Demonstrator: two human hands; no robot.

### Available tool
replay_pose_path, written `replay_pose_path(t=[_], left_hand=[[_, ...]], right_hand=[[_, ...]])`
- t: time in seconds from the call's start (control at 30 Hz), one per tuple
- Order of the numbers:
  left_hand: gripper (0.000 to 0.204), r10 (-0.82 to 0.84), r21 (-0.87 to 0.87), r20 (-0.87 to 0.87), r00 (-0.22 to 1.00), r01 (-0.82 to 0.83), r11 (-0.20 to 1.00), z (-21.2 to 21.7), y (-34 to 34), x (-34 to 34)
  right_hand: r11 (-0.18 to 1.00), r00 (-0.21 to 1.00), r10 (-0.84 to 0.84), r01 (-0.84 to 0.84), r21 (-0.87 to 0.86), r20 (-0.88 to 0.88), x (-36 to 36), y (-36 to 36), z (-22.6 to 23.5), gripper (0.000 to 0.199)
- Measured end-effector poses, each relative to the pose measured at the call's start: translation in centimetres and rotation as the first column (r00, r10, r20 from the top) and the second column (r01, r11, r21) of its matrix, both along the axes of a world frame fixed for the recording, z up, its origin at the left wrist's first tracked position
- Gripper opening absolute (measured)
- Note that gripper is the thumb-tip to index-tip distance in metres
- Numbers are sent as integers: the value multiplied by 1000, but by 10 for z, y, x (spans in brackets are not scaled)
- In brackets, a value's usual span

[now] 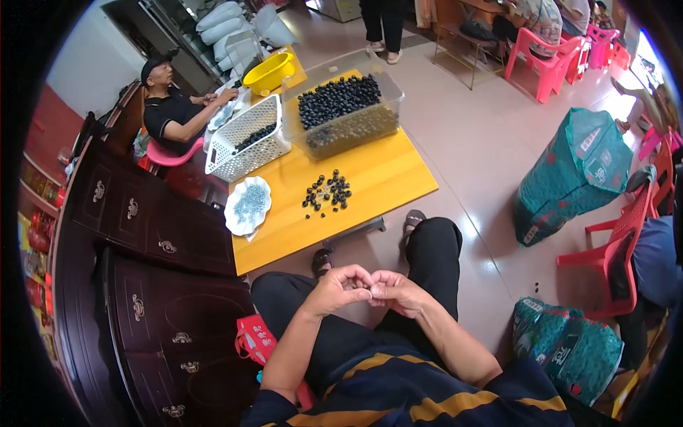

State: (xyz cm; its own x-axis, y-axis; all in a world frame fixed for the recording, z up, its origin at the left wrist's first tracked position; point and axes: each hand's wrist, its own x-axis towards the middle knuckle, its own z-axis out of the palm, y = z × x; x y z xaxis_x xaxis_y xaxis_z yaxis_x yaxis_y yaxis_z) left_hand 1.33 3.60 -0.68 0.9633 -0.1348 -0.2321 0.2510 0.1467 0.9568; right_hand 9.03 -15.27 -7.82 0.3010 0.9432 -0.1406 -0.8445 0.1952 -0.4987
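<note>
Above my lap, my left hand [337, 290] and my right hand [398, 292] meet at the fingertips. Both are pinched closed around something small that the fingers mostly hide; I cannot make out what it is. Beyond my knees stands a yellow-topped table [384, 196]. On it, nearest my hands, lies a loose cluster of small round black pieces [340, 192] with a few small clear bits among them. To their left sits a white scalloped dish [233, 213] holding many small pale-blue clear pieces [250, 202].
A clear plastic bin [334, 146] full of black pieces, a white perforated basket [228, 165] and a yellow basin [269, 72] stand farther back. A co-worker [171, 107] sits beyond the table. Dark cabinets [171, 299] flank my left; green sacks [569, 178] and a red chair [605, 260] are right.
</note>
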Motion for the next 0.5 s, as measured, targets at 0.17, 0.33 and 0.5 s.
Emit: replay_pose_path(t=[0.17, 0.33, 0.5], left_hand=[[16, -4, -135, 0, 1000, 4, 991, -16, 2, -5], [13, 91, -186, 22, 996, -86, 979, -16, -7, -10], [14, 235, 53, 14, 972, -235, 970, 0, 9, -4]], right_hand=[[1000, 1000, -7, 7, -19, -14, -6, -1, -4, 22], [999, 999, -42, 42, -32, -21, -6, 2, -2, 19], [997, 993, -78, 77, -14, -84, -4, 1, 5, 14]])
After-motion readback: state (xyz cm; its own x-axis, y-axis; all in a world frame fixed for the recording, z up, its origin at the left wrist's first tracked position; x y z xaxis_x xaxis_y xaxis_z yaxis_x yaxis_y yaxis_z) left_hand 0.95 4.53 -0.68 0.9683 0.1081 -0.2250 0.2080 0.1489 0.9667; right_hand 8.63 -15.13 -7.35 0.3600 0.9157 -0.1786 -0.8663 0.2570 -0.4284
